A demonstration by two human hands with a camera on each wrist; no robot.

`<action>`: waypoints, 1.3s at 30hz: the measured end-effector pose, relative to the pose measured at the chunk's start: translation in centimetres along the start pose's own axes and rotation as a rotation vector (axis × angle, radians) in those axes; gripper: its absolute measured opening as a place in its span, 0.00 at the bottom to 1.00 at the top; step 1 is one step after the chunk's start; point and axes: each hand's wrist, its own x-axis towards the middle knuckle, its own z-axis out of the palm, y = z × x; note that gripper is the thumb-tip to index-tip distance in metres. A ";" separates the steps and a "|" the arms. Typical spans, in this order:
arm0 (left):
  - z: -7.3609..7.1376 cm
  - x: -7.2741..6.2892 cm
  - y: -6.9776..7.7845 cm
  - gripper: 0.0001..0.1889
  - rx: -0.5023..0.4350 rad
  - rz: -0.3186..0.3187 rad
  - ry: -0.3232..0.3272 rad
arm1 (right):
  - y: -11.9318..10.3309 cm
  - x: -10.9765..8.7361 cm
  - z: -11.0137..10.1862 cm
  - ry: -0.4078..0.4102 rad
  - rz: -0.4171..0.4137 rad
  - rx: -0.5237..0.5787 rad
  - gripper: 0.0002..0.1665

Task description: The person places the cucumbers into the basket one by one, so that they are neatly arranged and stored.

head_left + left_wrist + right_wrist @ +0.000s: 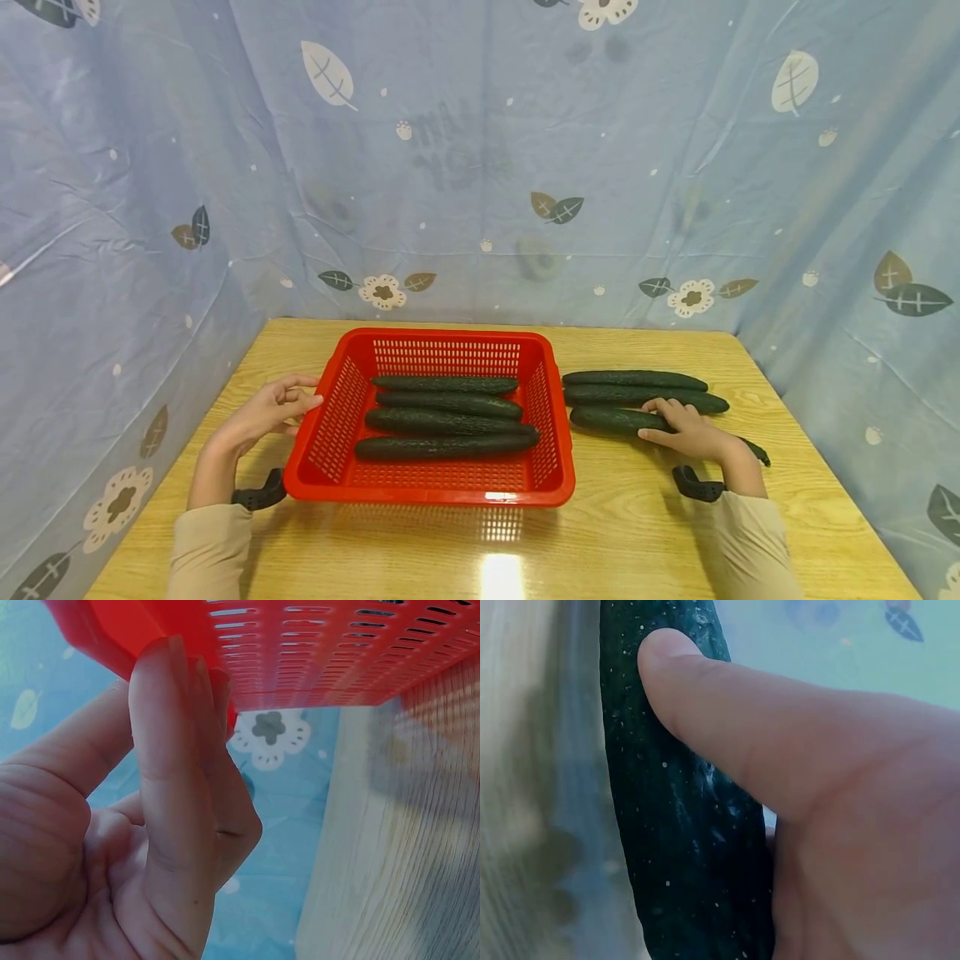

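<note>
A red plastic basket (429, 497) with slotted walls stands on the table, several dark green cucumbers (446, 448) lying side by side in it. At its left rim my left hand (258, 415) pinches the edge with its fingertips; part of the thumb is hidden in the left wrist view. My right hand (693, 432) grips a cucumber (611, 421) right of the basket, thumb on the near side. In the right wrist view the thumb presses along the skin of this cucumber (682, 825). Two more cucumbers (630, 380) lie just behind it, close together.
The wooden table (600, 542) runs up to blue patterned curtains (480, 167) at the back and both sides. A black strap mount (258, 492) sits at the left wrist, another black mount (697, 483) at the right.
</note>
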 end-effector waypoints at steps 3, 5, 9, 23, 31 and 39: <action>0.0 0.0 0.0 0.31 0.003 -0.003 -0.006 | -0.7 -0.5 -0.6 0.027 0.006 -0.022 0.29; 0.0 0.0 0.0 0.31 0.006 -0.001 -0.010 | -1.2 -0.7 -1.0 0.050 0.004 -0.021 0.28; 0.0 0.1 -0.1 0.30 0.018 0.011 -0.012 | -2.0 -1.1 -1.8 0.085 -0.011 -0.009 0.27; 0.1 -0.1 0.2 0.30 -0.003 0.000 -0.005 | -4.1 -2.2 -3.2 0.196 0.002 -0.044 0.30; 0.1 -0.1 0.2 0.31 0.009 0.001 -0.008 | -6.1 -2.7 -3.6 0.240 -0.014 -0.046 0.30; 0.1 -0.1 0.3 0.31 0.011 -0.003 -0.006 | -8.3 -2.8 -3.5 0.305 -0.013 -0.132 0.29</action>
